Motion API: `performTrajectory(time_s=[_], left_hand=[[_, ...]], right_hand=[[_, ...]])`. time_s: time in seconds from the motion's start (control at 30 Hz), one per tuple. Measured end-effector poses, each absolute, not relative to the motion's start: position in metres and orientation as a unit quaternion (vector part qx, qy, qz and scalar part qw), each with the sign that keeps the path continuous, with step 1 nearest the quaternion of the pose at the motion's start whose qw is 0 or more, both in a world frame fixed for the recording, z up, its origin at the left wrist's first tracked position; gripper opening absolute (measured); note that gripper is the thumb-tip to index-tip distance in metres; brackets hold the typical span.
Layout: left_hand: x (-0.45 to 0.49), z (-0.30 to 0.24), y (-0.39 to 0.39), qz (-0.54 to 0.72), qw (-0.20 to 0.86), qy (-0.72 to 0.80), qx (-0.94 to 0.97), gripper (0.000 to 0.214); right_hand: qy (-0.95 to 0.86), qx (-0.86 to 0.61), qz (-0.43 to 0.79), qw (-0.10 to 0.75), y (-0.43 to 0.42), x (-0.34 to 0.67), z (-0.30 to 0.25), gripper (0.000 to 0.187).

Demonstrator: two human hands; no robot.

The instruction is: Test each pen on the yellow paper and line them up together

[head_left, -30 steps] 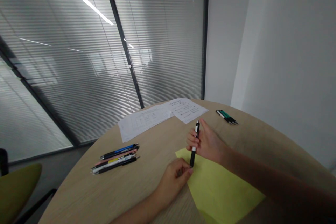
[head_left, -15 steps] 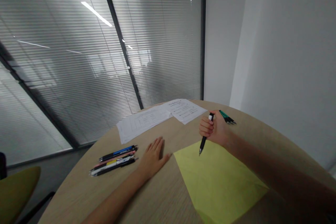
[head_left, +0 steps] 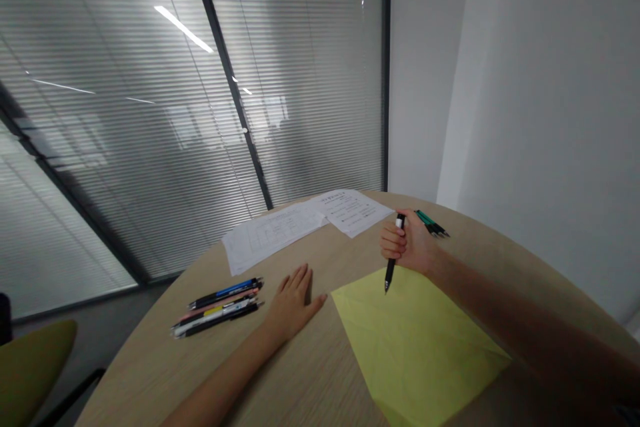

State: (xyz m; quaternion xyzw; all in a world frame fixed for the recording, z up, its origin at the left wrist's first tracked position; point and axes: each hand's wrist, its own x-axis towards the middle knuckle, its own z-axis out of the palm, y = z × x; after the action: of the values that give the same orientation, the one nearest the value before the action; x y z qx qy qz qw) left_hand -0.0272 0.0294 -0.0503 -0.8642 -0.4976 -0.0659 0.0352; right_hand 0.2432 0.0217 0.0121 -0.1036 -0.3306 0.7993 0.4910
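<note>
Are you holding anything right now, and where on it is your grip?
The right hand grips a pen around its middle, tip down. The left hand holds nothing, lying flat on the table.

Pen now in right hand alone, left hand on tabletop

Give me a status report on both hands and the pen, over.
Right hand gripping black-and-white pen, tip down over yellow sheet, contact unclear. Left hand flat on wooden table, open. Row of pens beside left hand.
</note>
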Motion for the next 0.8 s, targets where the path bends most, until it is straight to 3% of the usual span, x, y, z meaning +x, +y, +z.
performTrajectory(time_s=[0.8], left_hand=[[-0.0253,-0.0475,0.027,-0.063,0.035,-0.501,-0.863,0.063]], right_hand=[[-0.332,-0.127,0.813,0.461,0.0205,0.2437,0.0162,0.046]])
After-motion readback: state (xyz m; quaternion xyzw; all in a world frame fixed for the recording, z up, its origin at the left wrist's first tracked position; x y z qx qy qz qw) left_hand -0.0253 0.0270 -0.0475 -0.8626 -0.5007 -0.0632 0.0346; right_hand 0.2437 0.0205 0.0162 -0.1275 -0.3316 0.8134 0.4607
